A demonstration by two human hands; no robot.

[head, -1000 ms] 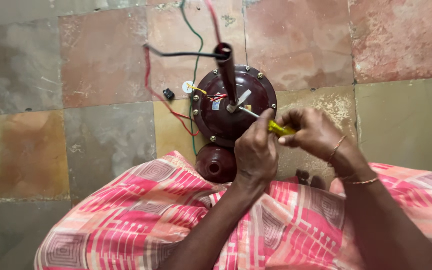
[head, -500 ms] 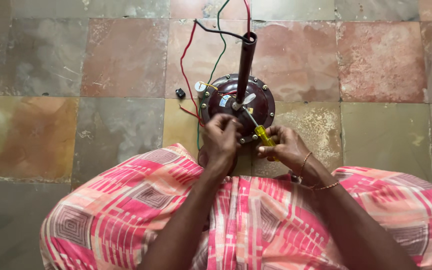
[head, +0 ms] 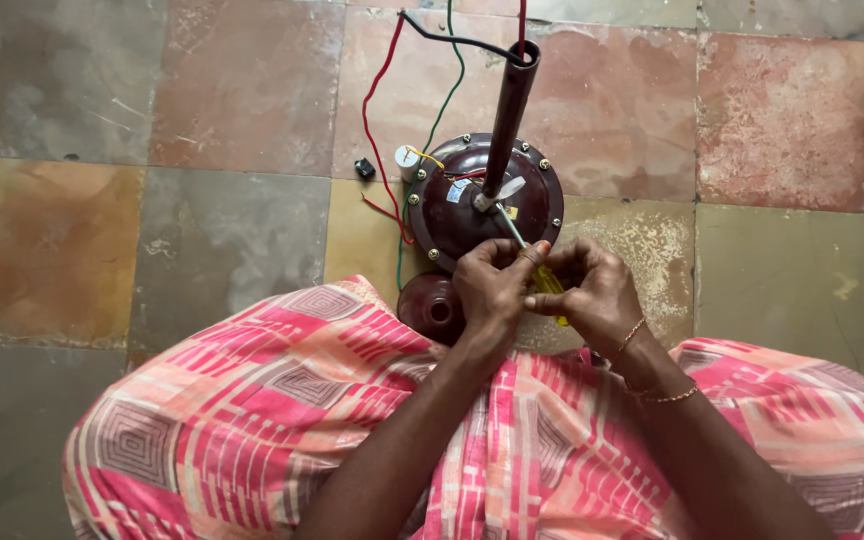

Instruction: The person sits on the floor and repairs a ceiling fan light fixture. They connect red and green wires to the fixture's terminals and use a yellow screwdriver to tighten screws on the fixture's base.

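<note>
A dark maroon ceiling fan motor (head: 452, 205) lies on the tiled floor with its down rod (head: 508, 112) standing up from the centre. Red, green and black wires (head: 377, 105) run out of the rod and housing. My left hand (head: 490, 285) and my right hand (head: 592, 295) meet at the motor's near edge. Both grip a yellow-handled screwdriver (head: 544, 277), whose metal shaft points at the base of the rod. A small maroon cup-shaped cover (head: 432, 308) lies just left of my left hand.
A small black part (head: 364, 169) and a white cylindrical capacitor (head: 408, 160) sit left of the motor. My lap in pink patterned cloth (head: 282, 400) fills the lower frame. Stone floor tiles (head: 202, 230) surround everything.
The view has shifted, so the motor now sits higher and more centred. My hands have closed together on the screwdriver at the motor's near edge, and the shaft now angles toward the rod's base.
</note>
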